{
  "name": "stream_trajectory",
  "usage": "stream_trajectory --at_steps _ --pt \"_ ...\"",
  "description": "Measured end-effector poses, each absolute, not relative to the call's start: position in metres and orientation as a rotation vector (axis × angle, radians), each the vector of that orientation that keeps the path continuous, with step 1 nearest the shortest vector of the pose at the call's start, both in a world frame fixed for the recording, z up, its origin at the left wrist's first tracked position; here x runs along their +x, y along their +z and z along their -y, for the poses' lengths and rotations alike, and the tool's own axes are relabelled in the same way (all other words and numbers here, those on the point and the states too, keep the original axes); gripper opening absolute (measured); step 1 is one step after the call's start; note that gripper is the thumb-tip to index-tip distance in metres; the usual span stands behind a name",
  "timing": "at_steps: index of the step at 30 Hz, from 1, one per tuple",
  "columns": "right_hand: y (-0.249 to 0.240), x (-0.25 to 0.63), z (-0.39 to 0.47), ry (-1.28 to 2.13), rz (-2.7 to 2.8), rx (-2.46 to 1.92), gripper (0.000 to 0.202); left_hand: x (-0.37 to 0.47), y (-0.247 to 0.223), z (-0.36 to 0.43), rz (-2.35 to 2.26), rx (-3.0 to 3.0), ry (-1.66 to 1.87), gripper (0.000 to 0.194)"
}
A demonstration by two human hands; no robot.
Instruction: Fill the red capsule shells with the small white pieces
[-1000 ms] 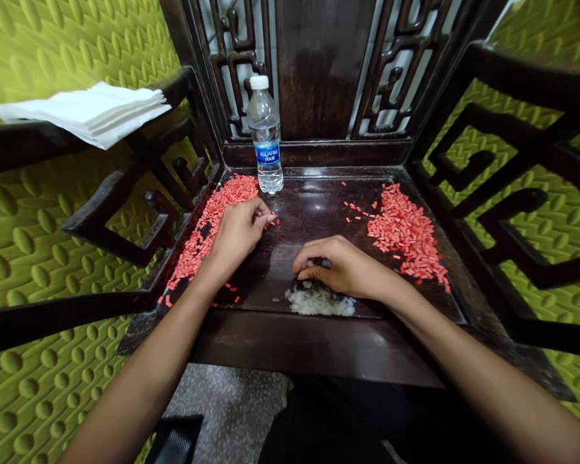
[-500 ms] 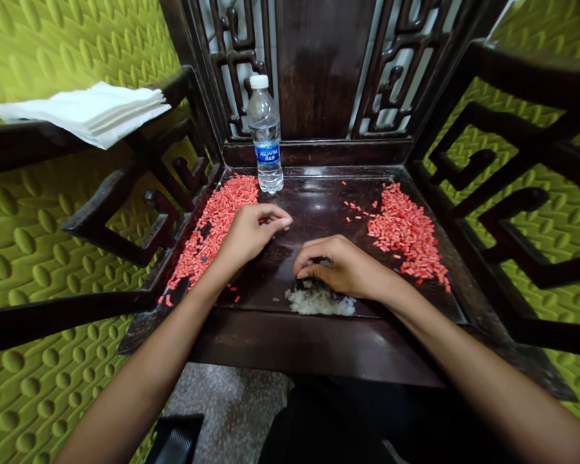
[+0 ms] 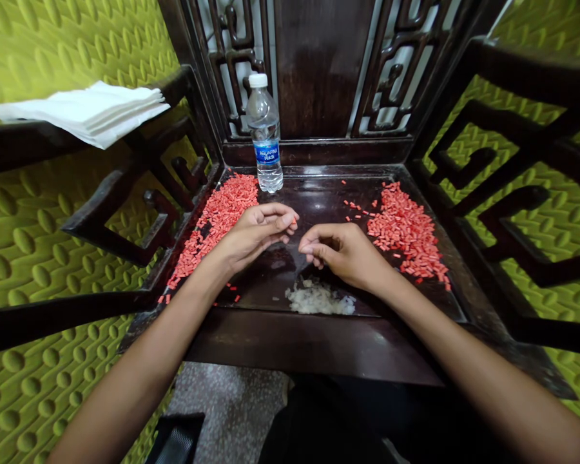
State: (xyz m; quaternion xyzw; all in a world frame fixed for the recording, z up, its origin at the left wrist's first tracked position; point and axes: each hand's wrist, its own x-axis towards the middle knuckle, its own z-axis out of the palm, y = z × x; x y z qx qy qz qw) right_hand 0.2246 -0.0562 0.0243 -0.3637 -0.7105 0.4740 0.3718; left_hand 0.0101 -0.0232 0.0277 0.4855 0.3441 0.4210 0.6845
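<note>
Between the thumb and fingertips of my left hand is a small red tube-like piece. My right hand faces it, a short gap away, with thumb and fingers pinched together; whatever they hold is too small to make out. Just below my right hand lies a heap of whitish translucent bits. Beyond my left wrist spreads a pile of red pieces, and a second red pile lies to the right, with several loose pieces beside it.
A water bottle with a white cap stands at the back of the dark wooden seat. Carved wooden armrests rise on both sides. White napkins rest on the left one. Yellow-green padded surfaces show behind the armrests.
My right hand has lifted off the whitish heap and moved up toward my left hand. The left hand has shifted slightly right and turned, and the red piece now shows at its fingertips.
</note>
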Motion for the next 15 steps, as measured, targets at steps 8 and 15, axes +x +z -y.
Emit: stream_trajectory --at_steps 8,15 --pt "0.0258 0.2283 0.0498 1.281 1.473 -0.953 0.035 0.0115 0.0295 0.0254 -0.755 1.051 0.913 0.036" --pt "0.0286 0.2279 0.0487 1.276 1.375 -0.913 0.040 0.0135 0.0266 0.0260 -0.743 1.073 0.899 0.035"
